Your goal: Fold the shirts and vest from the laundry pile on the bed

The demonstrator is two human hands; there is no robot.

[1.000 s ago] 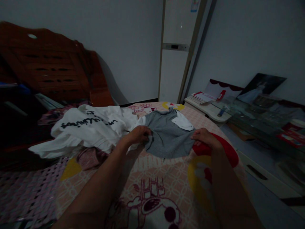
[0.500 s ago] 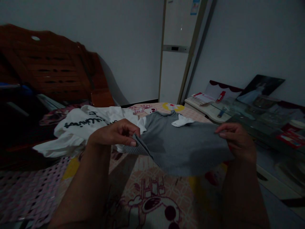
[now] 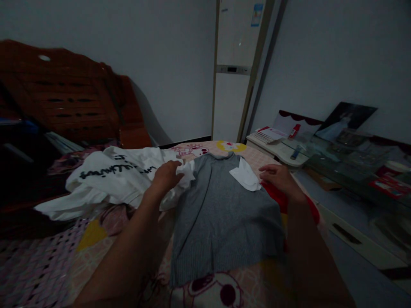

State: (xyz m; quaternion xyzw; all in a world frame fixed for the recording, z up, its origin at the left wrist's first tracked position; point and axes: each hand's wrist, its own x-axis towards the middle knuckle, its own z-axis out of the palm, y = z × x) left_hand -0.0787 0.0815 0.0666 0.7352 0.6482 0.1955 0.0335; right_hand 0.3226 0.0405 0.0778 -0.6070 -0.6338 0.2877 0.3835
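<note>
A grey short-sleeved knit top [image 3: 221,218] with white sleeves lies spread on a patterned cover [image 3: 250,280], its ribbed hem toward me. My left hand [image 3: 167,176] is beside the white sleeve on the left [image 3: 189,174], thumb and forefinger apart. Its other fingers are partly hidden. Just off the other white sleeve [image 3: 246,175], which is folded over the top's front, my right hand [image 3: 278,177] hovers with fingers stretched out and nothing in them. A crumpled white garment with black lettering [image 3: 109,175] lies to the left.
Red cloth [image 3: 276,197] shows under my right hand. At the right stands a glass-topped table [image 3: 334,164] holding a photo and small items. A wooden bench [image 3: 70,94] is on the left, and a tall white cabinet-like unit [image 3: 233,102] stands in the corner.
Both hands have let go of the hem and moved up toward the sleeves. The grey top, held raised before, now lies flat with its hem nearer me.
</note>
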